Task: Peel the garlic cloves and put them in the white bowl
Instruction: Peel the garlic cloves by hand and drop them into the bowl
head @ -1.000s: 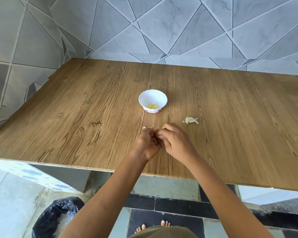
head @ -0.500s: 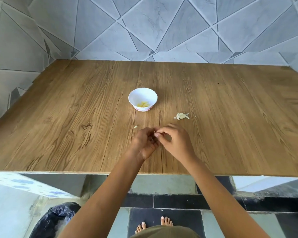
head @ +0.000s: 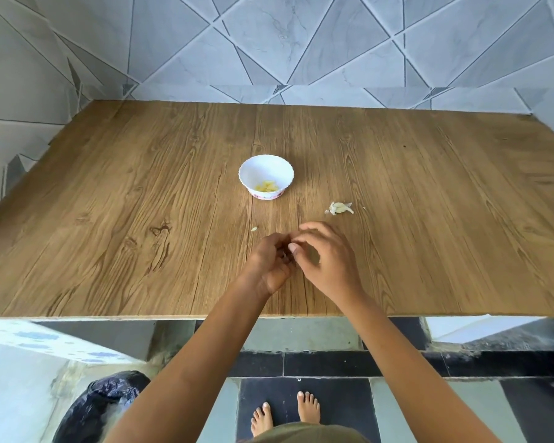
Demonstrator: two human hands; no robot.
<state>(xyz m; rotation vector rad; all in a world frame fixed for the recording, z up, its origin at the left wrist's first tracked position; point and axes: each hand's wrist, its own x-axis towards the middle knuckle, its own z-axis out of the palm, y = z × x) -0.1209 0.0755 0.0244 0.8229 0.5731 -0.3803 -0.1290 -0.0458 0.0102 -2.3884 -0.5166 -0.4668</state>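
Note:
A small white bowl (head: pixel 266 169) stands mid-table with several yellowish peeled cloves at its bottom. Nearer me, my left hand (head: pixel 269 262) and my right hand (head: pixel 325 259) meet fingertip to fingertip just above the wood. Their fingers curl round a small garlic clove that is almost wholly hidden between them. The right thumb presses toward the left fingers. A loose heap of garlic and papery skin (head: pixel 340 208) lies to the right of the bowl, beyond my right hand.
A tiny scrap of skin (head: pixel 254 228) lies on the wooden table (head: pixel 109 219) left of my hands. Grey tiled walls close the back and left. A black-lined bin (head: pixel 97 407) stands on the floor below the table's front edge, left of my bare feet.
The view has tilted down and the hands sit slightly closer to the front edge. My right fingers have spread a little while both hands keep working the clove.

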